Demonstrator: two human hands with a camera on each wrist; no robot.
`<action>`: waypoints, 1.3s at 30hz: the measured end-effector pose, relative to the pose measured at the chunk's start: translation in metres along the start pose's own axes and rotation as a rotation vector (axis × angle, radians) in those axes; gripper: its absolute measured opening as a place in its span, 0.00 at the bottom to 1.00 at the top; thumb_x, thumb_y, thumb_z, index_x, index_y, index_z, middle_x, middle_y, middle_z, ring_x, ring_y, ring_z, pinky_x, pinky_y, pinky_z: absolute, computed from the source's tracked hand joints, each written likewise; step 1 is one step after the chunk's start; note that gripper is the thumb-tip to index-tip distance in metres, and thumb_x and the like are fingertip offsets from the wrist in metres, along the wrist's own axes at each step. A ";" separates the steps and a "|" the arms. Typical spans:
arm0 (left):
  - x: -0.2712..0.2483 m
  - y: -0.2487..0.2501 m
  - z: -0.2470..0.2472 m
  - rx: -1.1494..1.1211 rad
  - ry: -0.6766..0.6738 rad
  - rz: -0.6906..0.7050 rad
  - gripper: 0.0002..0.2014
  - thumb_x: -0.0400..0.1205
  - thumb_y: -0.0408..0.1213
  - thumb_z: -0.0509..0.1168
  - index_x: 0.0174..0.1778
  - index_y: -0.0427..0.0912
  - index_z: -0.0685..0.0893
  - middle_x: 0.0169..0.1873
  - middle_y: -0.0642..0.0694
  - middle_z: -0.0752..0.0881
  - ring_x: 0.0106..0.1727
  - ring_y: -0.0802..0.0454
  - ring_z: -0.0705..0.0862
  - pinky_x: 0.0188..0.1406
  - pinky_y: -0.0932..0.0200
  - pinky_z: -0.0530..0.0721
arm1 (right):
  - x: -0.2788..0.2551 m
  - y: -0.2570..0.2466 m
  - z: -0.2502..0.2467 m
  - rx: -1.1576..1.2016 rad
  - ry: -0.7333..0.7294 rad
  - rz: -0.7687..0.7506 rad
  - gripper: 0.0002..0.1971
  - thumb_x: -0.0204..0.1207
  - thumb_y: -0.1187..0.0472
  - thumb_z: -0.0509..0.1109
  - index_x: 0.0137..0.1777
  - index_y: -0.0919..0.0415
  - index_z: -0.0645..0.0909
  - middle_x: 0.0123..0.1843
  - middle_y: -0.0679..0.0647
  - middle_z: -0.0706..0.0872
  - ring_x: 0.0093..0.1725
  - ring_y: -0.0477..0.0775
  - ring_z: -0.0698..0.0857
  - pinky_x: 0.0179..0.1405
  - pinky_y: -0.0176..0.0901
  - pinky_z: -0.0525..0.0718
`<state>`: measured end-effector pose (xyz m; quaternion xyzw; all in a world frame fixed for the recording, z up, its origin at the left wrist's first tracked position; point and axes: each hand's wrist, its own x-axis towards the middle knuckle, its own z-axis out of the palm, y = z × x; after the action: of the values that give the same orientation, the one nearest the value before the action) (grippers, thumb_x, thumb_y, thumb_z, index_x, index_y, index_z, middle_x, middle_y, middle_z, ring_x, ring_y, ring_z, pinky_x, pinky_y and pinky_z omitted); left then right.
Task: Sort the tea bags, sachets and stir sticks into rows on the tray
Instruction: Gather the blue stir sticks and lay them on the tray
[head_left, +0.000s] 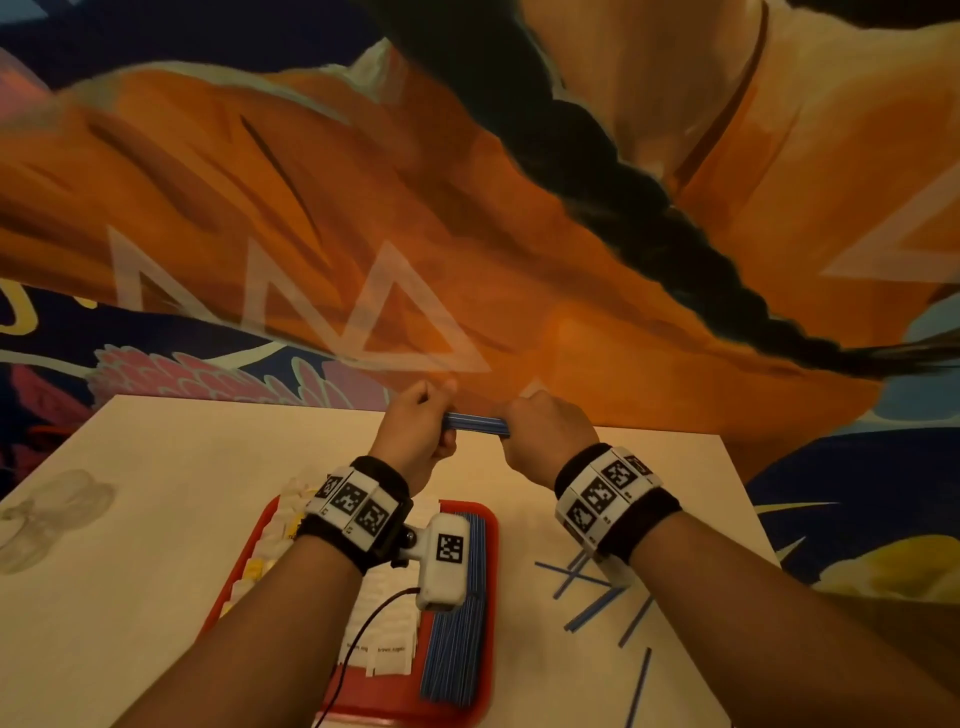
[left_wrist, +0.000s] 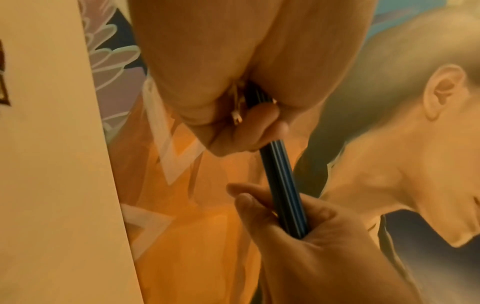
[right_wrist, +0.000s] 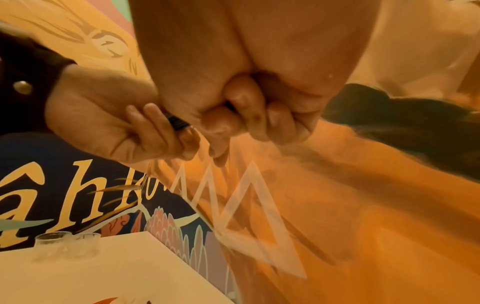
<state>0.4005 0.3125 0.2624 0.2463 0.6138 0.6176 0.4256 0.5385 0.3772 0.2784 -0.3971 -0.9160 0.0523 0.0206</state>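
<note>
Both hands raised above the far edge of the table (head_left: 156, 467), well beyond the red tray (head_left: 485, 519); left hand (head_left: 415, 431) curled round one end of a small bundle of blue stir sticks (head_left: 475, 423), right hand (head_left: 545, 434) curled round the other end, the bundle held level between them and clear of the table. Seen from the left wrist, several sticks lying side by side, pinched at each end; seen from the right wrist, fingers of both hands wrapped tight, only a short dark stretch of the bundle showing. On the tray, a thick row of blue sticks (head_left: 457, 639) already laid along its right side; a row of white sachets (head_left: 379, 644) down its middle; a further row of white and yellow packets (head_left: 265, 551) along its left side, partly hidden by the left forearm, so whether tea bags or sachets cannot be told. Just right of the tray, loose blue sticks (head_left: 592, 587) scattered crosswise on the table. Judged from this: well along, with three rows largely formed; left to do, squaring and setting down the held bundle beside the stick row, then gathering the strays right of the tray. Two clear glasses (right_wrist: 67, 244) far left of the tray, near the table's edge.
</note>
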 end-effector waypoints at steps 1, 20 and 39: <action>0.001 -0.002 -0.001 0.031 0.003 0.030 0.16 0.89 0.36 0.60 0.35 0.42 0.67 0.30 0.44 0.70 0.21 0.55 0.68 0.18 0.64 0.66 | -0.001 -0.001 0.001 0.018 -0.005 0.005 0.10 0.82 0.56 0.62 0.58 0.52 0.82 0.47 0.55 0.83 0.39 0.56 0.78 0.38 0.47 0.77; -0.023 -0.125 -0.034 -0.220 -0.111 -0.356 0.13 0.87 0.38 0.64 0.60 0.32 0.83 0.52 0.37 0.88 0.51 0.46 0.87 0.49 0.57 0.87 | -0.029 -0.028 0.133 0.400 -0.388 0.293 0.20 0.79 0.56 0.60 0.71 0.44 0.74 0.61 0.57 0.83 0.57 0.62 0.83 0.51 0.50 0.80; 0.005 -0.239 -0.073 1.086 -0.194 -0.538 0.12 0.81 0.39 0.70 0.55 0.34 0.86 0.52 0.36 0.88 0.52 0.38 0.87 0.41 0.56 0.81 | -0.083 -0.048 0.248 0.524 -0.728 0.385 0.38 0.72 0.48 0.77 0.78 0.50 0.63 0.65 0.59 0.80 0.60 0.61 0.84 0.57 0.53 0.85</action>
<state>0.3910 0.2488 0.0207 0.3197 0.8399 0.0622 0.4342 0.5413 0.2644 0.0377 -0.4967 -0.7297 0.4195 -0.2117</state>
